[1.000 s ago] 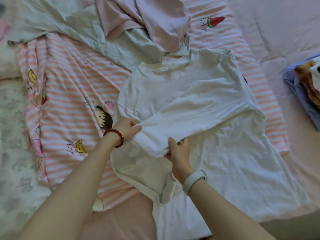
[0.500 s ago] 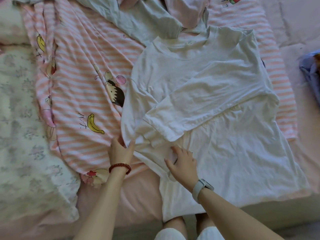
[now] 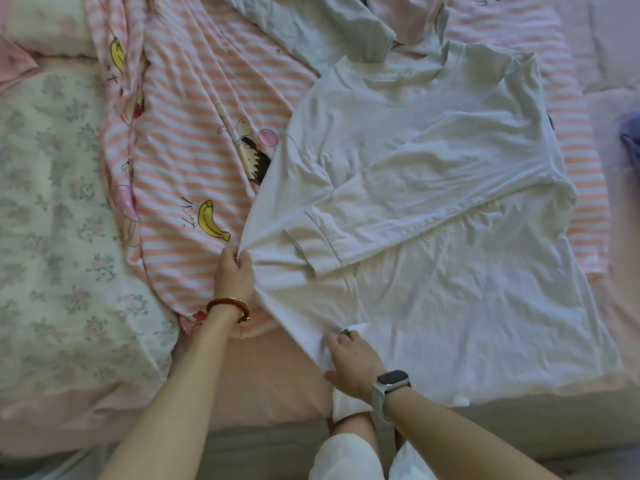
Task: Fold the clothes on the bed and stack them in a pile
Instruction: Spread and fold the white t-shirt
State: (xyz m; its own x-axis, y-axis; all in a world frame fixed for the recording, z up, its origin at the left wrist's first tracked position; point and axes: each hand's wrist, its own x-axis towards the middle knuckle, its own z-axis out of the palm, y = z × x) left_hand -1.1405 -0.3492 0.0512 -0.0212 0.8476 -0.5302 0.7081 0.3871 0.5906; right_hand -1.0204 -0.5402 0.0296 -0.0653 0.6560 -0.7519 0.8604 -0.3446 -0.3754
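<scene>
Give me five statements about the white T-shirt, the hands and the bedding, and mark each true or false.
1. The left hand pinches the left edge of the white T-shirt. True.
2. The right hand rests on the banana-print striped sheet. False: it grips the T-shirt's bottom hem.
3. One sleeve lies folded across the T-shirt's front. True.
4. The red bead bracelet is on the right wrist. False: it is on the left; the right wears a smartwatch.
5. The T-shirt is already folded into a small square. False: most of it lies spread out.
</scene>
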